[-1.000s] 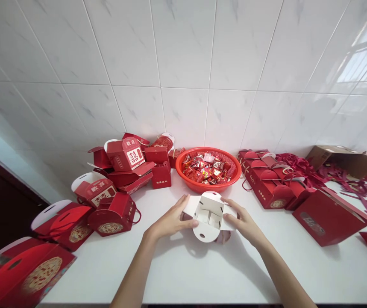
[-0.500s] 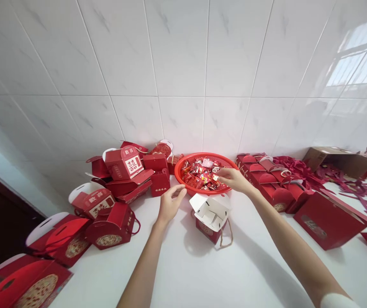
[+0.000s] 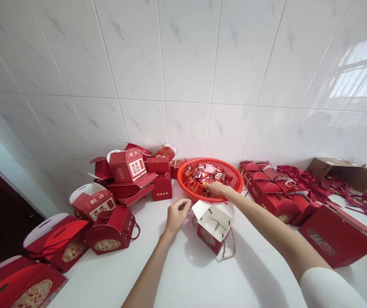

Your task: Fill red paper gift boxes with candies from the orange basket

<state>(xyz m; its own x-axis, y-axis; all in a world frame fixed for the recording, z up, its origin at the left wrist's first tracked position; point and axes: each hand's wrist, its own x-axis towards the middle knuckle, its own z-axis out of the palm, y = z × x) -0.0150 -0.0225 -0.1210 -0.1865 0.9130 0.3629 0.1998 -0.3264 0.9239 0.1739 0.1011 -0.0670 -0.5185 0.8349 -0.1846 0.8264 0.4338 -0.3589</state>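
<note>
My right hand (image 3: 217,189) is in the red plastic basket (image 3: 238,182), its fingers bent down and closed among the wrapped candies (image 3: 209,171). Its fingertips are partly hidden by the wrappers they grip. My left hand (image 3: 176,216) hovers over the table in front of the basket, thumb and forefinger curled together, and I see nothing held in it. Between my forearms stands a small red gift box (image 3: 210,239), lid flaps up, white inside. Its interior shows no candy, and a twine handle (image 3: 233,248) hangs down its right side.
Red gift boxes (image 3: 106,241) crowd the left side, some piled against the tiled wall (image 3: 189,128). Rows of red boxes (image 3: 266,192), dark red ribbons (image 3: 301,179), a cardboard box (image 3: 326,171) and a larger red box (image 3: 340,235) stand on the right.
My right hand has moved left and down into the candies. My left hand has shifted slightly nearer the box, its thumb and forefinger drawing together. The view has tilted a little.
</note>
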